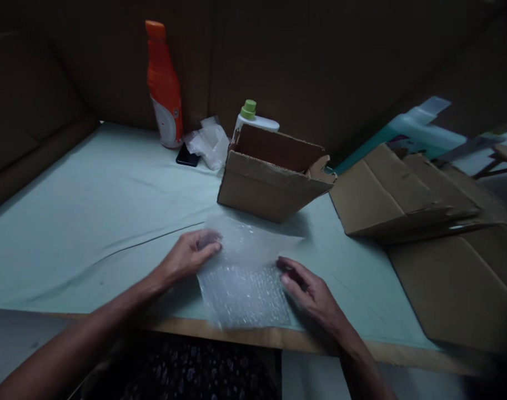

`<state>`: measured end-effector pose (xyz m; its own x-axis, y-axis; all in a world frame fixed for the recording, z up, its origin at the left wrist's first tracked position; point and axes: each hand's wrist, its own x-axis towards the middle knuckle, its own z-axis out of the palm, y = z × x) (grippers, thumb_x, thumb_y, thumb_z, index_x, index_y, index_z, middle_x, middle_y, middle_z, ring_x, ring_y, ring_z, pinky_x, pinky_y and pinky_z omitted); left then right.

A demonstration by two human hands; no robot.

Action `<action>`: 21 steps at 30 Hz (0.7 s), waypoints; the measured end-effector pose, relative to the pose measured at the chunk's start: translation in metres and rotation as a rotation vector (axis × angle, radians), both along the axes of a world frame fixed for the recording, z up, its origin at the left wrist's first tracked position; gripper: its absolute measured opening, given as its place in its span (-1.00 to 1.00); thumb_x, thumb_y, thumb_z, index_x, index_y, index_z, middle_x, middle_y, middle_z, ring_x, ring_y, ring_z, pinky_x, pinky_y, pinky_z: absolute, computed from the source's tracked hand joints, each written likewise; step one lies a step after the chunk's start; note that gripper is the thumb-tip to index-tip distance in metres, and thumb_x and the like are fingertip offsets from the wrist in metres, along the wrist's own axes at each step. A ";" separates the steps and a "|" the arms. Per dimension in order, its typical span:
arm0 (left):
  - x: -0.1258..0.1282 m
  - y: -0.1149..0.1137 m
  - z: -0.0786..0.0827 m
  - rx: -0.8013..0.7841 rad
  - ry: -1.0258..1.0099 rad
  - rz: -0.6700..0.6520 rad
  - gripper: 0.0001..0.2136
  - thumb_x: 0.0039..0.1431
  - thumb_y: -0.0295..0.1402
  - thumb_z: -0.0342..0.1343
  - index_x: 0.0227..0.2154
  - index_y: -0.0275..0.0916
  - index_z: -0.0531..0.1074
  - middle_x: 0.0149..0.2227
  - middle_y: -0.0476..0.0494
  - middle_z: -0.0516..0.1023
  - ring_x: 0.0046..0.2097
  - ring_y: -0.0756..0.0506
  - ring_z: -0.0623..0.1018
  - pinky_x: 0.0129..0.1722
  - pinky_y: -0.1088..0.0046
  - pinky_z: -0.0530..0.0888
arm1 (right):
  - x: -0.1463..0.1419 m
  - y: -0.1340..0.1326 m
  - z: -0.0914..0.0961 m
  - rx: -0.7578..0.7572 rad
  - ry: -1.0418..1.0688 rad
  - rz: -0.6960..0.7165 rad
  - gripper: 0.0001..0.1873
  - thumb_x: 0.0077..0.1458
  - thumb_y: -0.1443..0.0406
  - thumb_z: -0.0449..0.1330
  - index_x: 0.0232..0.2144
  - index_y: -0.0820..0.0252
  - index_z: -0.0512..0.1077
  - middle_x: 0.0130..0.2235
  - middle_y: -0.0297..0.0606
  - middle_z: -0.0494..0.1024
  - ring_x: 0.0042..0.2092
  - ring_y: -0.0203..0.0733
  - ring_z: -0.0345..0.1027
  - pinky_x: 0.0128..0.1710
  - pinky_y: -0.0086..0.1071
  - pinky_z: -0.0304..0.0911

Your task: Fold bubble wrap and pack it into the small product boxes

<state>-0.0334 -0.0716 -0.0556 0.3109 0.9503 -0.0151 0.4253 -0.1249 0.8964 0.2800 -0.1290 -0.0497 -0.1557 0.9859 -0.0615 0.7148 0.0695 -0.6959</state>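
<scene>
A clear bubble wrap sheet (245, 294) lies at the front edge of the table, its upper part smoother and its lower end reaching over the wooden edge. My left hand (191, 250) grips its upper left side, thumb on top and fingertips seen dimly through the plastic. At the right side, my right hand (305, 286) has the edge between thumb and curled fingers. Just behind the sheet stands an open cardboard box (257, 186), whose contents I cannot see.
Behind the box are a white bottle with a green cap (248, 109), crumpled plastic (211, 144), a dark phone (187, 156) and an orange bottle (164, 83). More cardboard boxes (374, 189) and a teal bottle (407, 133) crowd the right. Cardboard walls (299, 66) surround the cloth-covered table (90, 194).
</scene>
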 end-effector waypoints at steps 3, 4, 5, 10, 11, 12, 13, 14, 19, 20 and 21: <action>-0.029 0.014 0.000 0.166 0.255 0.263 -0.48 0.15 -0.28 0.18 0.17 -0.30 0.34 -0.12 -0.23 0.61 -0.23 -0.16 0.58 -0.19 0.24 0.55 | -0.004 -0.007 0.008 0.064 -0.122 0.189 -0.63 0.26 0.15 0.13 0.03 0.08 0.53 0.02 -0.15 0.63 0.01 -0.01 0.52 0.04 -0.06 0.44; -0.034 0.012 0.000 0.263 0.319 0.312 -0.42 0.15 -0.28 0.18 0.23 -0.30 0.27 -0.05 -0.27 0.58 -0.16 -0.19 0.57 -0.13 0.19 0.54 | -0.004 -0.008 0.010 0.106 -0.154 0.204 -0.65 0.26 0.16 0.13 0.01 0.06 0.54 0.01 -0.16 0.63 0.03 0.01 0.52 0.06 -0.02 0.43; -0.037 0.007 0.002 0.370 0.366 0.331 -0.41 0.18 -0.30 0.16 0.26 -0.28 0.23 0.01 -0.30 0.55 -0.08 -0.22 0.56 -0.06 0.14 0.53 | -0.003 -0.008 0.013 0.156 -0.175 0.195 -0.67 0.26 0.16 0.12 0.00 0.06 0.55 -0.01 -0.16 0.64 0.02 0.02 0.52 0.05 0.00 0.43; -0.015 -0.023 0.014 0.702 0.479 0.057 -0.62 0.29 -0.46 0.03 0.16 -0.17 0.32 0.17 -0.30 0.44 0.22 -0.29 0.41 0.16 -0.03 0.41 | -0.029 0.012 0.018 0.376 -0.172 0.184 -0.68 0.32 0.23 0.08 0.02 0.07 0.53 0.00 -0.15 0.63 0.03 0.00 0.50 0.05 0.00 0.42; -0.008 -0.025 0.012 0.706 0.491 -0.030 -0.61 0.29 -0.47 0.02 0.16 -0.18 0.32 0.21 -0.31 0.42 0.27 -0.29 0.37 0.18 -0.02 0.39 | -0.041 0.019 0.016 0.400 -0.176 0.237 -0.67 0.32 0.25 0.07 0.06 0.07 0.50 0.06 -0.14 0.60 0.09 0.00 0.47 0.09 0.00 0.40; -0.003 -0.025 0.008 0.690 0.511 -0.111 -0.59 0.30 -0.46 0.03 0.19 -0.19 0.30 0.25 -0.32 0.39 0.31 -0.30 0.33 0.22 -0.03 0.36 | -0.052 0.026 0.011 0.415 -0.191 0.303 -0.64 0.33 0.26 0.07 0.10 0.09 0.47 0.13 -0.12 0.55 0.15 0.01 0.42 0.13 0.02 0.36; 0.001 -0.023 0.002 0.657 0.540 -0.183 -0.57 0.30 -0.41 0.05 0.23 -0.22 0.27 0.29 -0.35 0.35 0.35 -0.31 0.28 0.26 -0.04 0.31 | -0.063 0.033 0.004 0.421 -0.219 0.371 -0.61 0.32 0.26 0.08 0.15 0.11 0.44 0.20 -0.09 0.49 0.21 0.03 0.36 0.16 0.03 0.33; 0.003 -0.020 -0.006 0.614 0.576 -0.246 -0.52 0.31 -0.33 0.07 0.26 -0.25 0.23 0.33 -0.37 0.31 0.38 -0.33 0.24 0.29 -0.05 0.25 | -0.071 0.039 -0.004 0.421 -0.255 0.437 -0.58 0.31 0.26 0.09 0.18 0.15 0.41 0.25 -0.06 0.43 0.26 0.05 0.30 0.18 0.05 0.31; -0.014 -0.010 -0.038 0.478 0.618 -0.351 -0.42 0.34 -0.07 0.06 0.33 -0.15 0.15 0.43 -0.28 0.11 0.45 -0.33 0.06 0.39 -0.07 0.00 | -0.044 0.045 -0.035 0.369 -0.388 0.486 -0.51 0.31 0.22 0.11 0.25 0.15 0.35 0.33 -0.04 0.32 0.33 0.13 0.18 0.22 0.13 0.21; -0.017 -0.011 -0.040 0.470 0.601 -0.344 -0.44 0.34 -0.08 0.07 0.33 -0.12 0.15 0.44 -0.25 0.10 0.46 -0.32 0.05 0.40 -0.07 -0.03 | -0.028 0.040 -0.036 0.373 -0.394 0.435 -0.51 0.32 0.21 0.11 0.25 0.13 0.35 0.32 -0.05 0.34 0.32 0.14 0.20 0.21 0.14 0.21; -0.020 -0.012 -0.040 0.464 0.585 -0.339 -0.44 0.34 -0.09 0.08 0.32 -0.11 0.16 0.44 -0.23 0.09 0.46 -0.32 0.04 0.40 -0.07 -0.04 | -0.012 0.033 -0.034 0.381 -0.399 0.383 -0.53 0.32 0.22 0.10 0.24 0.11 0.36 0.29 -0.05 0.38 0.30 0.14 0.24 0.18 0.14 0.23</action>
